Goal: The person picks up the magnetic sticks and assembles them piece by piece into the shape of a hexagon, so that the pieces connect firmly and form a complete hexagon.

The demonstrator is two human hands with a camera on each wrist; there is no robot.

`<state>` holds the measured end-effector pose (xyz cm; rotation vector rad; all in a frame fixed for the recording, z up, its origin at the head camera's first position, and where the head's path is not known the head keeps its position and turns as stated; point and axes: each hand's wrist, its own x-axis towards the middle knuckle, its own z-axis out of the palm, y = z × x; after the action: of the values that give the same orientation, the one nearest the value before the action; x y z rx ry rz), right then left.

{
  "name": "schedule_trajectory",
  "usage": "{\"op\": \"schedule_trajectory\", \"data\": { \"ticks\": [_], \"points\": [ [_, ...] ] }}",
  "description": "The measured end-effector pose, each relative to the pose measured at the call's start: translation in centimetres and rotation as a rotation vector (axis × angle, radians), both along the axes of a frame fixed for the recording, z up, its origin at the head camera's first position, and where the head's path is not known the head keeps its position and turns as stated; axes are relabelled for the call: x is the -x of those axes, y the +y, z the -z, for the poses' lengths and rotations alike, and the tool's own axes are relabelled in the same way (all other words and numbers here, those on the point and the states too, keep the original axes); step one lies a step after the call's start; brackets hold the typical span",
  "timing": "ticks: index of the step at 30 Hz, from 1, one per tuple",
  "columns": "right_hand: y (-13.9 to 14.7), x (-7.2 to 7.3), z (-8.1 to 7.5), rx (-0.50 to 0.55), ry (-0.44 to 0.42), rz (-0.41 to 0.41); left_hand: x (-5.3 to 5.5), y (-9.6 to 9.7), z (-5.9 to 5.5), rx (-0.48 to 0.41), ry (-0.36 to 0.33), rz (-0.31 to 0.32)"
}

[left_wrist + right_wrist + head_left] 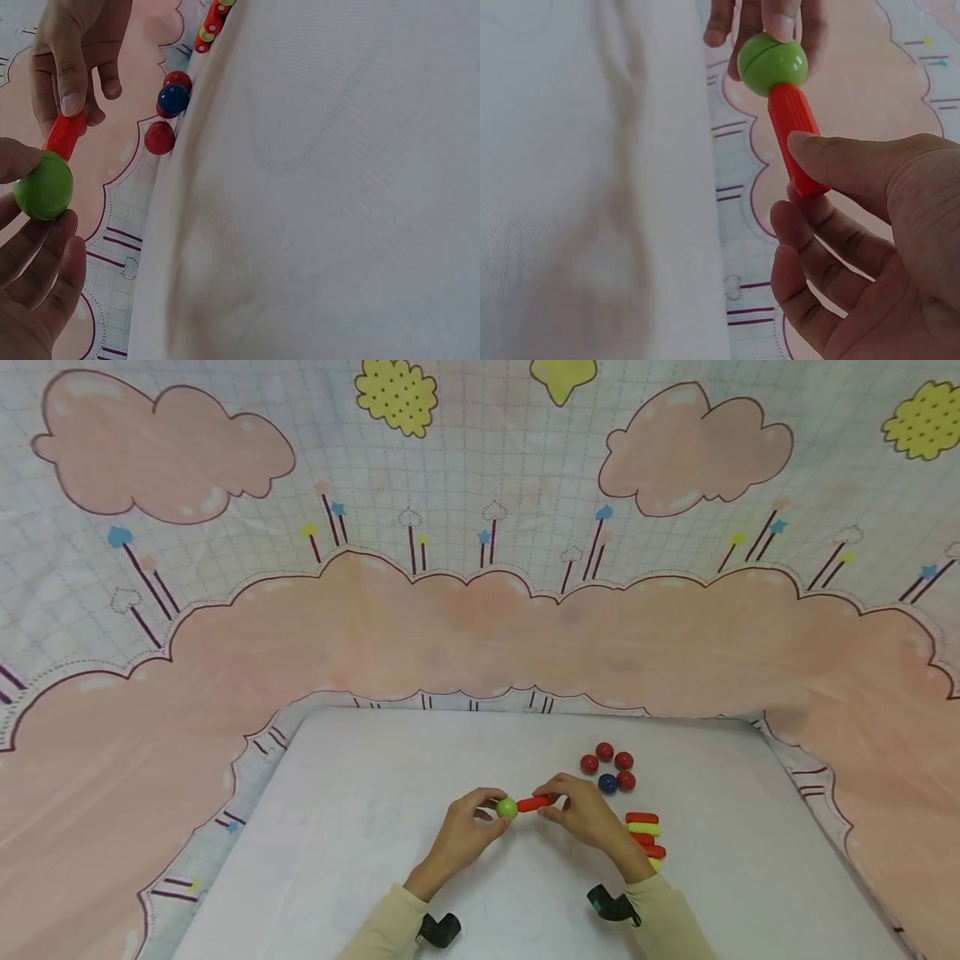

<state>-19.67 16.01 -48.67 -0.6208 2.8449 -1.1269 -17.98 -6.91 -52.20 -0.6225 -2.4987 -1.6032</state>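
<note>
Presently I see the red rod (531, 804) in the lower middle of my head view, its long axis nearly level, rising slightly rightward, its left end pointing at the green ball (507, 808). The left hand (467, 828) grips the ball; the right hand (588, 812) pinches the rod's other end. On my right wrist feed, the rod slants down and rightward from the ball.

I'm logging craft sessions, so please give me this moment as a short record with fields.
Left hand: pinches green ball
Right hand: pinches red stick
Contact: stick's end meets ball; cannot tell if inserted
Group at right: four red balls, one blue ball
Row at right: red sticks, yellow sticks, partly hidden
Surface: white table
</note>
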Motion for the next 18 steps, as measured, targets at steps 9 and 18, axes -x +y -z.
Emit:
{"op": "schedule_trajectory", "data": {
  "ticks": [9, 18],
  "points": [
    [-0.26, 0.31, 0.07, 0.015, 0.006, 0.001, 0.38, -0.16, 0.24, 0.017, 0.030, -0.010],
    [0.13, -0.20, 0.64, 0.027, -0.020, 0.021, 0.08, 0.09, 0.29, 0.022, -0.016, 0.026]
  ]
}}
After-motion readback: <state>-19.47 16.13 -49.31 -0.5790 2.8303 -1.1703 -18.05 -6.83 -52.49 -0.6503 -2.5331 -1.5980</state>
